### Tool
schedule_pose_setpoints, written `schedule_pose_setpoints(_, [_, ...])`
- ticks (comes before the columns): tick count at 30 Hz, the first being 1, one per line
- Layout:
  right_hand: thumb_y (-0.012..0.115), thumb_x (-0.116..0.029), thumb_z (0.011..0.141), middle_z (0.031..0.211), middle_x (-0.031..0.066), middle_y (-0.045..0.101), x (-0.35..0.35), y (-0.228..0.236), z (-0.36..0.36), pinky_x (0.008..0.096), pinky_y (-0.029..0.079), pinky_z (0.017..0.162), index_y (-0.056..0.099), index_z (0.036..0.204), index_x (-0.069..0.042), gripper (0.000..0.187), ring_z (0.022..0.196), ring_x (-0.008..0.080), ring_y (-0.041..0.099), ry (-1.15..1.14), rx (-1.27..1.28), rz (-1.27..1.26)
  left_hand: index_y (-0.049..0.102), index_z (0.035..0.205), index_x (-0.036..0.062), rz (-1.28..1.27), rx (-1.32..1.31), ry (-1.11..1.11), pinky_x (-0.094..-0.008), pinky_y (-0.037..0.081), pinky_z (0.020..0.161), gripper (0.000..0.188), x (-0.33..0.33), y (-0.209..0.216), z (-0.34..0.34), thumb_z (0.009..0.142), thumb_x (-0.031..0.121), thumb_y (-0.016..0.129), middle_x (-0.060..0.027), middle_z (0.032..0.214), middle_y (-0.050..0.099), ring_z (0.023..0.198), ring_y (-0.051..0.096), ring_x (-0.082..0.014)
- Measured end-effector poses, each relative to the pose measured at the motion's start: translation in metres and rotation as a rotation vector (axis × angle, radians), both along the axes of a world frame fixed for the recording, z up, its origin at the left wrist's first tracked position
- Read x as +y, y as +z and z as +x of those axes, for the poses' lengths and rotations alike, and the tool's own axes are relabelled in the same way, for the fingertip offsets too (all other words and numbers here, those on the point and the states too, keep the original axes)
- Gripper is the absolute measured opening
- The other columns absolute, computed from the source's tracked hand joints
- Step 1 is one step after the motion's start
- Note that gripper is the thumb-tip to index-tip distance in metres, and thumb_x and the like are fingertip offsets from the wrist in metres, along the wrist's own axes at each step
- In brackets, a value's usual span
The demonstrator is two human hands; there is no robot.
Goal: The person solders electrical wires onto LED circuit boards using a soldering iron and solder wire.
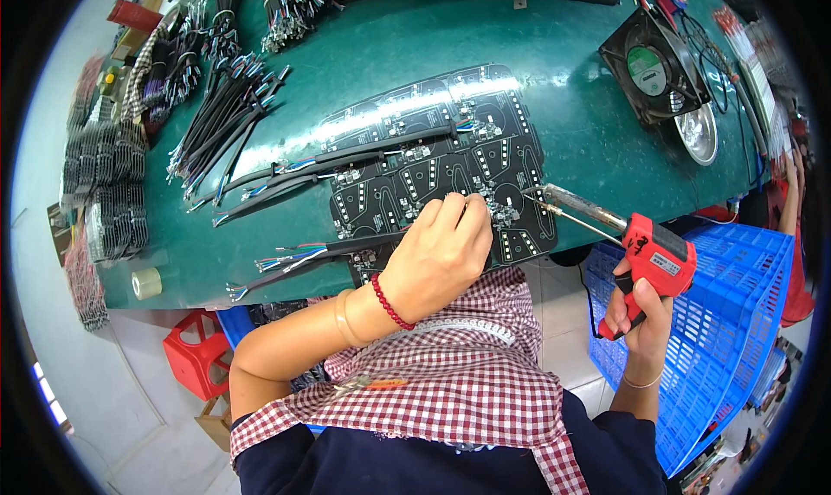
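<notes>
My right hand point(642, 315) is wrapped round the grip of a red and black soldering gun point(660, 257). Its long metal tip points left, close to the right part of a black circuit board panel point(437, 179) dotted with small white parts. Over the lower middle of that panel, my left hand point(443, 251) has its fingers bent and pressed together. What they pinch is hidden beneath them, near the end of a black sleeved cable point(338, 246). More black cables with coloured wire ends point(316, 162) lie across the panel, their far ends at its connectors.
Bundles of black cables point(227, 118) lie on the green table point(567, 71) at the left and back. A square black fan point(655, 69) and a metal dish point(696, 134) stand at the right. Blue crates point(718, 322) are beside my right arm; a tape roll point(146, 283) sits at the left edge.
</notes>
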State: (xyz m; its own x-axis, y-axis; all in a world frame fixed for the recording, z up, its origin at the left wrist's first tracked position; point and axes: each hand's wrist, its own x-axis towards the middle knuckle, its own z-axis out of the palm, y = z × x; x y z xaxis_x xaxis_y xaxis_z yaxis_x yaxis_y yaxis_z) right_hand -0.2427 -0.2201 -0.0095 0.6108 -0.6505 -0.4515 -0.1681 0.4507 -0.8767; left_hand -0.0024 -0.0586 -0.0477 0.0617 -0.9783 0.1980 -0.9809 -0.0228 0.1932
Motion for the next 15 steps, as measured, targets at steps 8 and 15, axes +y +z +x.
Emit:
schedule_pose_setpoints(8, [0.059, -0.022, 0.086, 0.053, 0.0066, 0.05, 0.006, -0.005, 0.0, 0.0254, 0.038, 0.04, 0.054, 0.103, 0.004, 0.032, 0.039, 0.0094, 0.042, 0.031, -0.026, 0.017, 0.06, 0.11, -0.0046, -0.005, 0.054, 0.014, -0.0346, 0.047, 0.075, 0.035, 0.006, 0.002, 0.007, 0.076, 0.003, 0.057, -0.0158, 0.111, 0.054, 0.087, 0.054, -0.0244])
schedule_pose_setpoints(15, [0.059, -0.019, 0.086, 0.055, 0.0059, 0.052, 0.009, -0.008, 0.003, 0.0248, 0.039, 0.042, 0.055, 0.1, 0.003, 0.026, 0.041, 0.0091, 0.044, 0.069, 0.009, 0.109, 0.062, 0.11, 0.0, -0.093, 0.155, -0.001, -0.0348, 0.048, 0.07, 0.038, 0.006, -0.008, 0.012, 0.073, -0.004, 0.061, -0.0137, 0.109, 0.055, 0.081, 0.054, -0.0235])
